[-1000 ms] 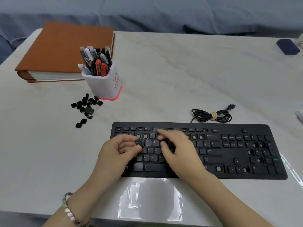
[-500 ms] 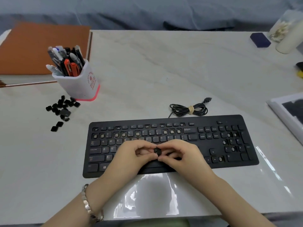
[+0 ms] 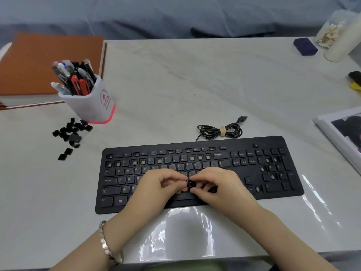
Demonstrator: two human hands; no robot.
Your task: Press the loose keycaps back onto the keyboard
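Fingers (image 3: 198, 191) of the left hand (image 3: 156, 187) and right hand (image 3: 221, 185) pinched a small black square plastic keycap (image 3: 191, 184) between them, over the lower letter rows of the flat black plastic keyboard (image 3: 273, 142). Other loose black keycaps (image 3: 70, 133) lay heaped on the pale bench (image 3: 195, 85).

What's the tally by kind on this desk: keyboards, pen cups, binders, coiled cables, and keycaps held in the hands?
Keyboard: 1
Pen cup: 1
Orange binder: 1
Coiled cable: 1
Keycap pinched between left hand and right hand: 1
Total: 5
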